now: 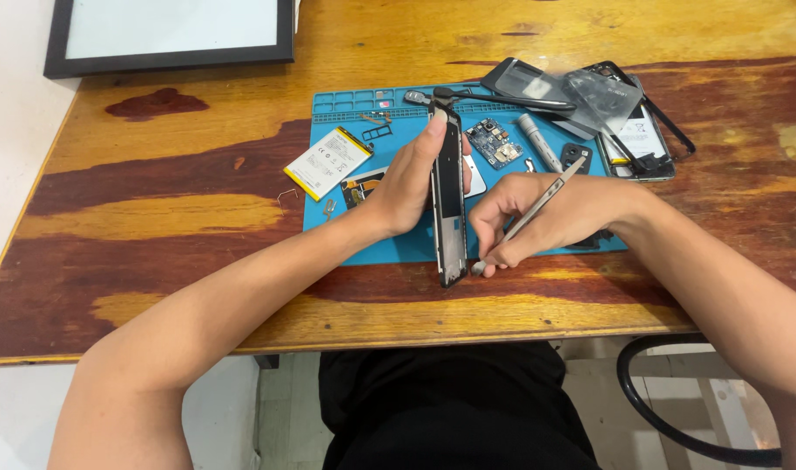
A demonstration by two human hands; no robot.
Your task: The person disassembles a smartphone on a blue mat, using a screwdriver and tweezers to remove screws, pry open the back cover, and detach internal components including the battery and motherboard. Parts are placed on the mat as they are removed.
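My left hand point(408, 184) grips a black phone frame point(449, 209), held on edge and upright over the blue repair mat point(389, 248). My right hand point(537, 219) holds metal tweezers point(530, 213) like a pen, their tip low beside the frame's lower end. A white phone battery point(327, 162) lies at the mat's left edge. A small circuit board point(494, 142) rests on the mat behind the frame.
A grey screwdriver handle point(538, 142), a black back cover point(527, 85), clear plastic film point(603, 96) and another phone body point(642, 139) lie at the mat's far right. A black picture frame point(167, 35) sits at the far left of the wooden table point(154, 218). A black cable point(668, 418) loops below the table edge.
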